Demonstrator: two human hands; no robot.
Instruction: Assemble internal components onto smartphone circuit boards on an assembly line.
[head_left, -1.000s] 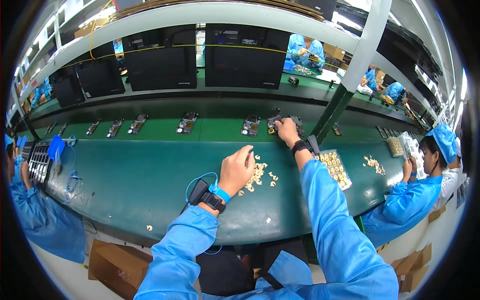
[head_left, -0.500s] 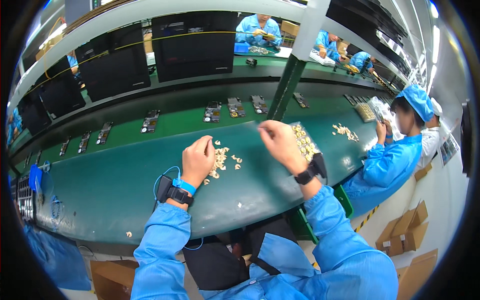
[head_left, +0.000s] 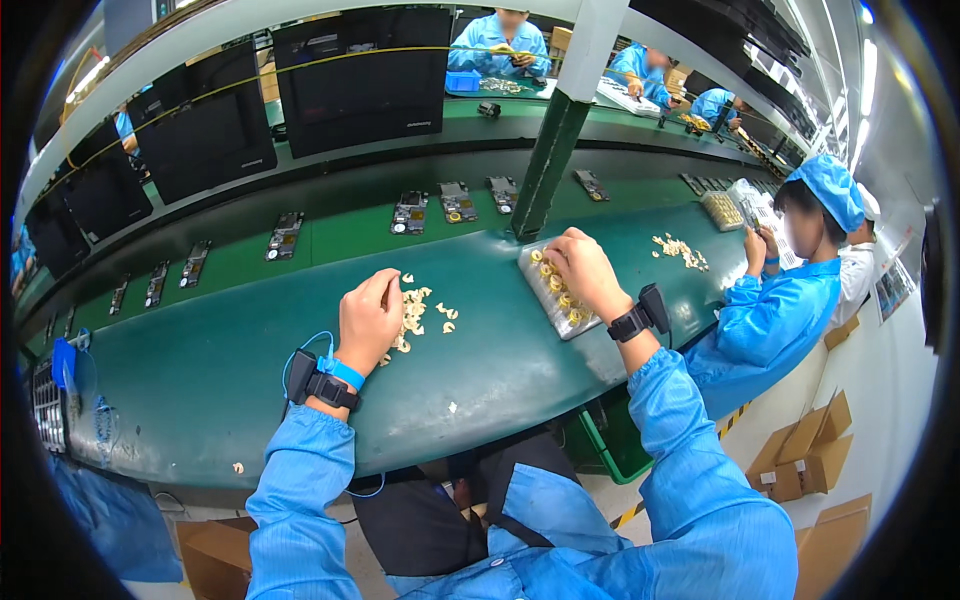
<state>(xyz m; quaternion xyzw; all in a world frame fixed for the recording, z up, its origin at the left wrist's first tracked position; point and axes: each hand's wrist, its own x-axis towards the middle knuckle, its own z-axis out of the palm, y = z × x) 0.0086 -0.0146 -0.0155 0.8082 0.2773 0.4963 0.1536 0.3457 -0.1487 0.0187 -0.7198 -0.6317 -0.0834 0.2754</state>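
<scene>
My left hand (head_left: 368, 318) rests at the left side of a loose pile of small pale curled pieces (head_left: 412, 315) on the green work surface. Its fingers are pinched together, and whatever they hold is hidden. My right hand (head_left: 590, 278) reaches over a clear plastic tray (head_left: 571, 331) filled with small round yellow parts. The fingertips are bent down and closed at the tray's far end, touching or just above the yellow parts; I cannot make out anything between them. A blue band with a cord circles my left wrist, and black straps are on both wrists.
Several dark circuit boards (head_left: 410, 213) lie in a row on the green belt (head_left: 345, 222) beyond. A green post (head_left: 550, 170) rises behind the tray. At right, a co-worker in blue (head_left: 775, 310) sits near another pale pile (head_left: 682, 252). Below is a green bin (head_left: 610, 450).
My right hand has moved from beside the pile onto the tray of yellow parts. My left hand stays at the pile, fingers still pinched. The whole view has shifted slightly.
</scene>
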